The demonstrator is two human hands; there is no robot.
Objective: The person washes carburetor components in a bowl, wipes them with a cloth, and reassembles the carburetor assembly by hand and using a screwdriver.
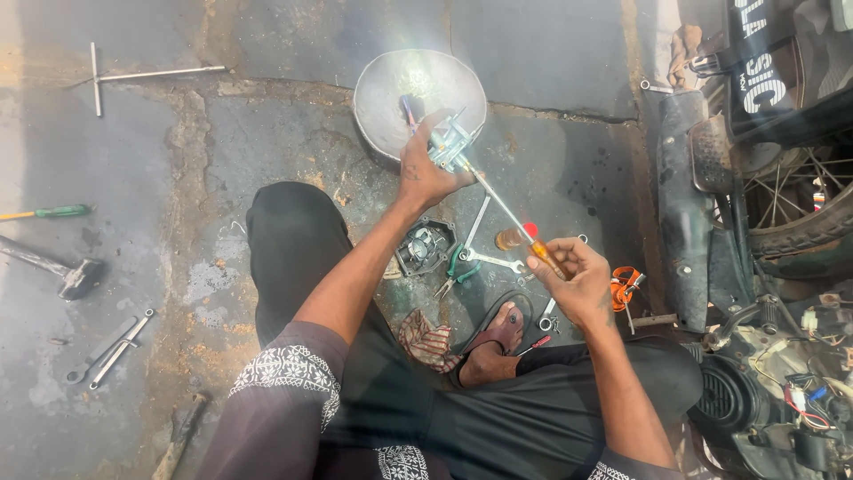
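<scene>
I sit on the ground with my legs folded. My left hand (425, 172) grips a small metal engine part (450, 146) and holds it up over a round metal bowl (391, 84). My right hand (577, 280) is closed on the orange handle of a long screwdriver (506, 212), whose shaft runs up and left with its tip at the metal part. Below the hands, a dark cover part (425, 246), green-handled pliers (456, 271) and a spanner (491, 260) lie on the concrete.
A motorcycle (764, 222) with exposed wiring stands at the right. On the left lie a hammer (62, 271), a green-handled screwdriver (49, 212), a T-handle wrench (133, 76) and two spanners (111, 353). An orange tool (625, 286) lies next to my right hand.
</scene>
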